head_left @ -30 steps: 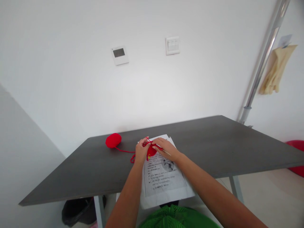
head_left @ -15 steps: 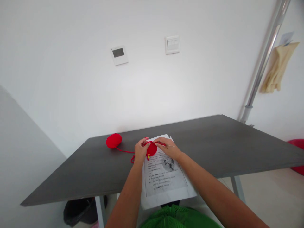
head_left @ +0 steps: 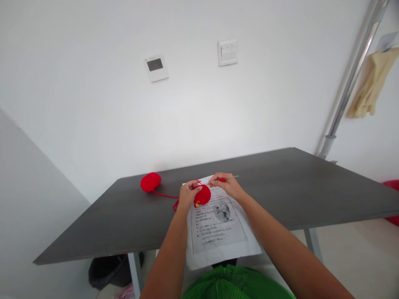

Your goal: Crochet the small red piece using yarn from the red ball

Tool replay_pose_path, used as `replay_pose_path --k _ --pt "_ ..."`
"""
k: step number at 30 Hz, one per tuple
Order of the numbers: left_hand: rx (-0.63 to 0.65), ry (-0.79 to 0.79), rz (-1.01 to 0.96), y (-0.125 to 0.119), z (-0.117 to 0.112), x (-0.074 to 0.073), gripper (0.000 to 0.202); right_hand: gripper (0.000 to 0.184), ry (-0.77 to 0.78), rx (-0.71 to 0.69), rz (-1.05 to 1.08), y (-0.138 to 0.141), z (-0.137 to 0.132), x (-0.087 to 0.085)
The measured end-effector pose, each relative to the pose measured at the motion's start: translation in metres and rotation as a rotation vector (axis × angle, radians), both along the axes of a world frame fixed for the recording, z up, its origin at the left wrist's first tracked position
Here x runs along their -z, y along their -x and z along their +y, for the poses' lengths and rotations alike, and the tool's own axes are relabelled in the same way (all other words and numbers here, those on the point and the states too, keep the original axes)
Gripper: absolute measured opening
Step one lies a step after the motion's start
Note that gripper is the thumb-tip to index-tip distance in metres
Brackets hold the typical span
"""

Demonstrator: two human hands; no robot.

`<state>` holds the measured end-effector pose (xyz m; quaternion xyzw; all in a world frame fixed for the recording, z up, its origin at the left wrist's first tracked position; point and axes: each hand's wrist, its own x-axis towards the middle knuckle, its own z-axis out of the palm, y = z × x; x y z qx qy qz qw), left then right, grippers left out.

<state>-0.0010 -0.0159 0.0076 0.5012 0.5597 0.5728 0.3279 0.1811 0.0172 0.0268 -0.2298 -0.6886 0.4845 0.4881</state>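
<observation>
A round red crochet piece (head_left: pixel 203 195) is pinched at its left edge by my left hand (head_left: pixel 187 194). A small yellow stitch marker (head_left: pixel 197 204) hangs at its lower left. My right hand (head_left: pixel 228 185) is closed on a crochet hook (head_left: pixel 222 180) with a red grip; its metal shaft points left toward the piece's upper edge, and the far end sticks out to the right. Red yarn runs from my left hand to a red yarn ball (head_left: pixel 150 182) on the left of the table. Whether a loop sits on the hook is too small to tell.
A printed sheet (head_left: pixel 220 245) lies under my hands on the dark grey table (head_left: pixel 280 187), overhanging its front edge. Behind stands a white wall with a switch (head_left: pixel 227 52) and a control panel (head_left: pixel 156 68). A black bin (head_left: pixel 107 272) is below on the left.
My right hand has moved a little right and up, away from the crochet piece, with the hook. More of the red disc shows. The view has shifted slightly.
</observation>
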Motion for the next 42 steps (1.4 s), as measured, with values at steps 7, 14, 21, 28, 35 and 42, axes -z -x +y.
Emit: replay_pose_path --k 7,14,21,28,35,42 --pt "0.006 0.022 -0.002 0.000 -0.004 -0.002 0.021 0.014 0.113 -0.053 0.080 0.000 0.001 -0.005" --pt "0.072 0.082 -0.176 0.003 -0.002 0.004 0.029 0.019 0.174 -0.099 0.114 0.004 0.001 -0.001" --pt "0.128 0.111 -0.308 0.001 -0.005 0.002 0.030 0.015 0.101 -0.108 0.126 0.006 0.001 0.002" --pt "0.195 0.158 -0.403 -0.001 -0.009 -0.004 0.034 0.016 0.003 -0.110 0.095 0.007 0.002 0.005" --pt "0.204 0.164 -0.434 -0.005 -0.011 -0.007 0.034 0.013 -0.181 -0.028 -0.040 0.008 -0.003 0.004" --pt "0.187 0.097 -0.408 -0.002 -0.006 0.001 0.037 0.016 -0.241 0.027 -0.123 0.011 -0.004 0.006"
